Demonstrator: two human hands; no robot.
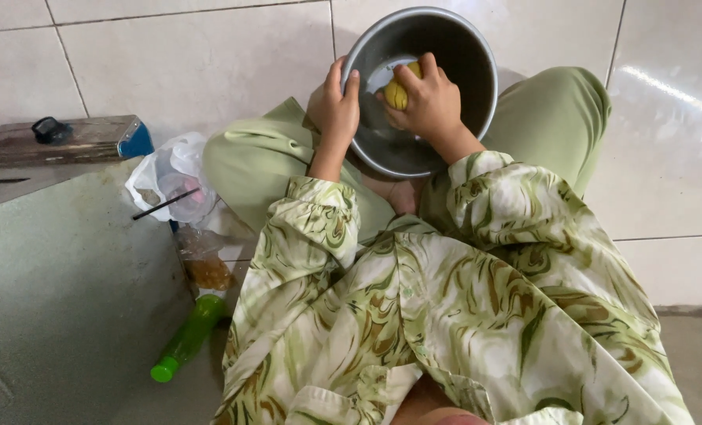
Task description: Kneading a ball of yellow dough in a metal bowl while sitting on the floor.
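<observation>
A person sits on a white tiled floor (pixel 209 63) with a round metal bowl (pixel 469 55) tilted up over the lap, at the far middle of the view. The left hand (pixel 335 106) grips the bowl's left rim, fingers curled over the edge and thumb on the outside. The right hand (pixel 429 98) is inside the bowl, fingers closed around a yellow sponge (pixel 396 93) pressed against the inner wall; it may be a scrub pad, as most of it is hidden. To the left lie a clear plastic bag (pixel 170 177) with a black straw, a green bottle (pixel 186 338) on its side nearer, and a worn wooden board (pixel 60 142) further left.
</observation>
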